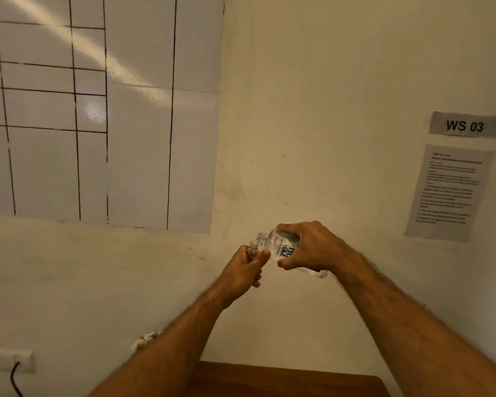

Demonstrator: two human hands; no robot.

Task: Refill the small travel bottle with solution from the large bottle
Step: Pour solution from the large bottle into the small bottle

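A clear large bottle carries a white label with dark lettering. The small travel bottle is clear too. The wall is cream. A glossy white sheet bears a black hand-ruled grid. A grey sign reads "WS 03" in black. The tabletop is brown wood.

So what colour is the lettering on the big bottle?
Dark, black or navy, on the clear large bottle, seen in the head view.
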